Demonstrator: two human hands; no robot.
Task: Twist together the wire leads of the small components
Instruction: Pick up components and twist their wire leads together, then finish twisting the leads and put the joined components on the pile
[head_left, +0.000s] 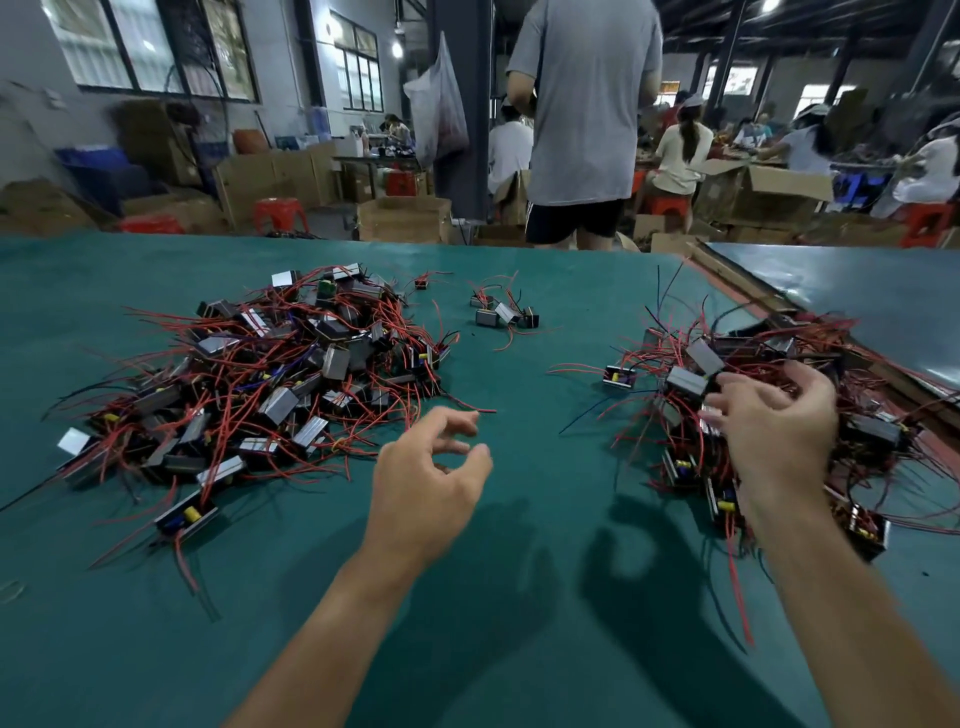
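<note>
Your right hand (774, 421) hangs over the heap of components (737, 364) by the right edge of the worktop (519, 597). Its fingers are spread and loosely bent, with the fingertips just at a grey-cased component (685, 382) on top of the heap, and it plainly grips nothing yet. Your left hand (431, 467) hovers above the green worktop near its middle, wrist raised and fingers loosely curled around nothing. A stray red lead (470, 408) lies just beyond its fingertips. The components look like light, rigid little boxes with thin, springy wire leads that snag on their neighbours, so I judge that pulling a wire would drag others along. Take one by its case between thumb and fingers, lift it free, then pinch the leads near their tips to twist them. The larger heap (270, 374) lies toward the left edge, and a small cluster (501, 312) sits toward the far edge between the two heaps.
</note>
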